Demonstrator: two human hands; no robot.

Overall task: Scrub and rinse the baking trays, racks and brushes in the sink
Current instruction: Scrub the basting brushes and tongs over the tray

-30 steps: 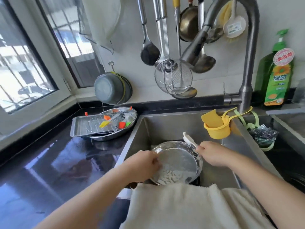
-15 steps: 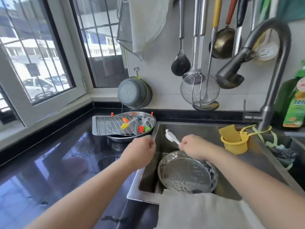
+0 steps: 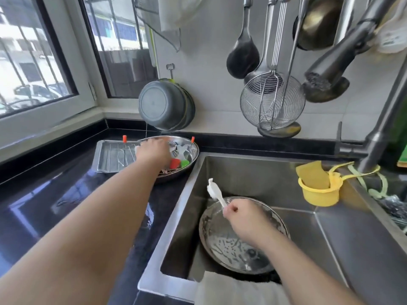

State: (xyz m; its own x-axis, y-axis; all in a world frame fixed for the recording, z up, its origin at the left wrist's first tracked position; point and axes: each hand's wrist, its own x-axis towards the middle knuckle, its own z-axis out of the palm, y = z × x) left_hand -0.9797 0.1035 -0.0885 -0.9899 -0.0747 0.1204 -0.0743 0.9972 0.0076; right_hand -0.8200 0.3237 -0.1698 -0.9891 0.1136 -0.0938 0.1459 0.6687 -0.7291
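A round steel pan (image 3: 233, 249) with soapy streaks lies in the sink (image 3: 330, 238). Above its far rim my right hand (image 3: 244, 219) grips a white brush (image 3: 214, 191), whose head points up and left. On the black counter to the left sits a rectangular steel tray with a wire rack (image 3: 112, 156), overlapping a round steel dish (image 3: 189, 155) that holds red and green brushes (image 3: 178, 163). My left hand (image 3: 153, 151) reaches onto the rack and dish; its fingertips are hidden, so what they touch is unclear.
A grey faucet (image 3: 343, 56) arches over the sink from the right. A yellow cup with a sponge (image 3: 317, 188) hangs at the sink's far right. Ladles and a wire skimmer (image 3: 272, 102) hang on the wall, a grey basin (image 3: 165, 105) leans there, and a white towel (image 3: 237, 291) drapes the front edge.
My left hand let go of the pan in the sink and moved left and away onto the rack and dish. My right hand kept the brush, lifting slightly above the pan.
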